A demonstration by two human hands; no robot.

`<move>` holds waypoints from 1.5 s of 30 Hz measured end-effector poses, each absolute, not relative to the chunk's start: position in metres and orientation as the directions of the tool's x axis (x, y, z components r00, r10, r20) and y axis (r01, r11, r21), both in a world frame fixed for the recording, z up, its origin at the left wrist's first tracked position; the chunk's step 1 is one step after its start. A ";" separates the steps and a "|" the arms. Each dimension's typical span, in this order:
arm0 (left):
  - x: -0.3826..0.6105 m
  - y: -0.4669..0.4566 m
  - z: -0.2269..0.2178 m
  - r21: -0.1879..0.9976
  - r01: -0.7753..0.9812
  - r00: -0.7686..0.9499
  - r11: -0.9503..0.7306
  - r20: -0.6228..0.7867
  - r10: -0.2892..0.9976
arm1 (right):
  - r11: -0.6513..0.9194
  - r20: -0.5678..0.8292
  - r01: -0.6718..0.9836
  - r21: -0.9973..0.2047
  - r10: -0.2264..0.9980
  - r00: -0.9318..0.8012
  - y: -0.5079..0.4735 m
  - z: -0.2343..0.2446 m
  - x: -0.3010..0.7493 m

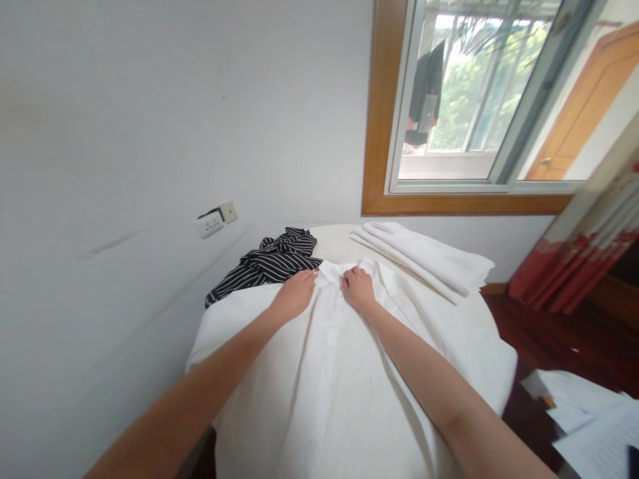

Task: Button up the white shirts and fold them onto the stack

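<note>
A white shirt (pixel 327 359) lies spread over a round table (pixel 332 237), its collar toward the wall and its front placket running down toward me. My left hand (pixel 298 293) is at the left side of the collar, its fingertips closed on the cloth there. Just right of the collar opening, my right hand (pixel 358 287) has curled fingers gripping the fabric. Both forearms reach across the shirt body. Touching the shirt's far left edge is a crumpled black-and-white striped garment (pixel 279 258), beside my left hand.
Folded white cloth (pixel 424 256) rests at the table's back right. The wall holds a socket (pixel 210 224) close to the table's left. A wood-framed window (pixel 379 133) is above. Papers (pixel 594 416) are at lower right, near a red-and-white curtain (pixel 564 266).
</note>
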State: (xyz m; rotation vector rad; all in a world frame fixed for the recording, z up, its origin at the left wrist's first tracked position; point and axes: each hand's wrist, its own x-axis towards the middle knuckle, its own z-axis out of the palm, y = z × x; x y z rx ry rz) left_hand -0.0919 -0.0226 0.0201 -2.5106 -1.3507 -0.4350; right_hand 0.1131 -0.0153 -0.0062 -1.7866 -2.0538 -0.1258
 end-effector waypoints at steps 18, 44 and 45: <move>-0.105 -0.012 -0.020 -0.013 0.864 0.495 -0.503 0.198 0.846 | 0.178 0.335 0.966 -0.189 0.936 -0.107 -0.003 -0.003 0.120; -0.105 -0.015 -0.020 0.035 0.867 0.479 -0.496 0.210 0.852 | 0.284 0.233 0.948 -0.143 0.941 -0.247 -0.031 0.015 0.152; -0.105 -0.015 -0.020 0.037 0.867 0.478 -0.496 0.213 0.852 | 0.279 0.223 0.952 -0.123 0.943 -0.247 -0.038 0.014 0.151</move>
